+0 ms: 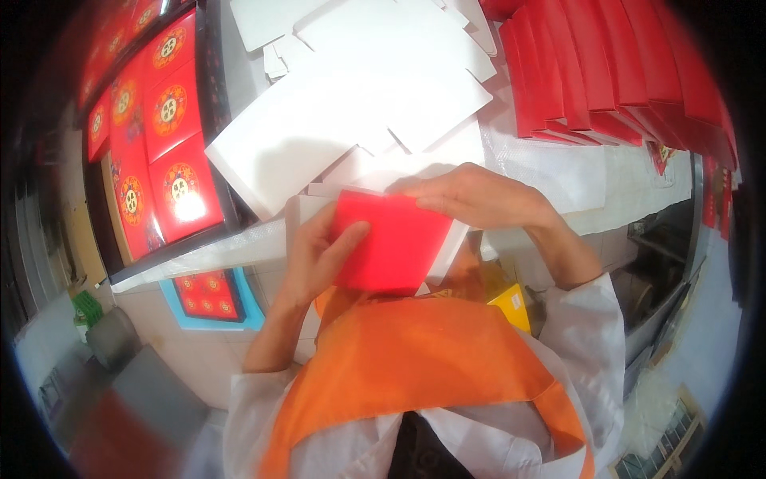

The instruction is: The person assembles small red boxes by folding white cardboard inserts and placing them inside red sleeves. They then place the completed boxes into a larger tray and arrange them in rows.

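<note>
Close in front of my orange apron is a red panel (391, 243) with white flaps sticking out around its edges; it looks like a folding carton. My left hand (319, 247) grips its left side, thumb lying on the red face and the other fingers hidden behind. At the top right edge, my right hand (471, 197) pinches the carton, fingers bent over the rim. Just beyond, white card sheets (375, 72) lie in an overlapping heap on the table, partly under the shadow of my hands.
To the left, a dark-edged tray (209, 104) holds several red printed boxes (169, 109). A row of red boxes (590, 64) leans at the far right of the table (638, 180). Lower left, another tray of red boxes (211, 295) rests on something blue. A yellow item (512, 307) is by my right side.
</note>
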`<action>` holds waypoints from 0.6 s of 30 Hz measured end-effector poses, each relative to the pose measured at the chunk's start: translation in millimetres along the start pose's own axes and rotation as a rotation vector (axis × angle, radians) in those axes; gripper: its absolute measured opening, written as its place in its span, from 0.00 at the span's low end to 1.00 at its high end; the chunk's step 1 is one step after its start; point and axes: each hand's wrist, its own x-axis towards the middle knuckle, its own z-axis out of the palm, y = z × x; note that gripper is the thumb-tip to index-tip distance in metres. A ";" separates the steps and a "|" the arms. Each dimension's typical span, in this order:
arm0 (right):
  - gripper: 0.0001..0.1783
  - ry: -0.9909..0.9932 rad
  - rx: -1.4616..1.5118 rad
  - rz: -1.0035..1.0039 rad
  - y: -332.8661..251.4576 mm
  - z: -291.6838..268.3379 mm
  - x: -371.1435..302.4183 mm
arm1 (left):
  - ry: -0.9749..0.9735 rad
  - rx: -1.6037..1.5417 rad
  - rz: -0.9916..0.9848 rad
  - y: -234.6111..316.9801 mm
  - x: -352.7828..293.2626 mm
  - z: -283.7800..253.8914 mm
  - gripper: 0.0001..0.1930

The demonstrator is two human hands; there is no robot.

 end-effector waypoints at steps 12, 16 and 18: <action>0.19 0.002 -0.089 0.170 -24.2 5.0 -3.1 | 0.009 -0.082 -0.052 -1.9 -2.4 2.6 0.12; 0.20 0.115 -0.102 -0.010 -7.2 20.9 -3.7 | 0.031 -0.101 -0.131 -5.2 -3.1 1.6 0.12; 0.20 0.190 -0.079 -0.075 -1.9 30.0 -5.1 | 0.061 -0.102 -0.181 -3.9 -5.0 2.2 0.12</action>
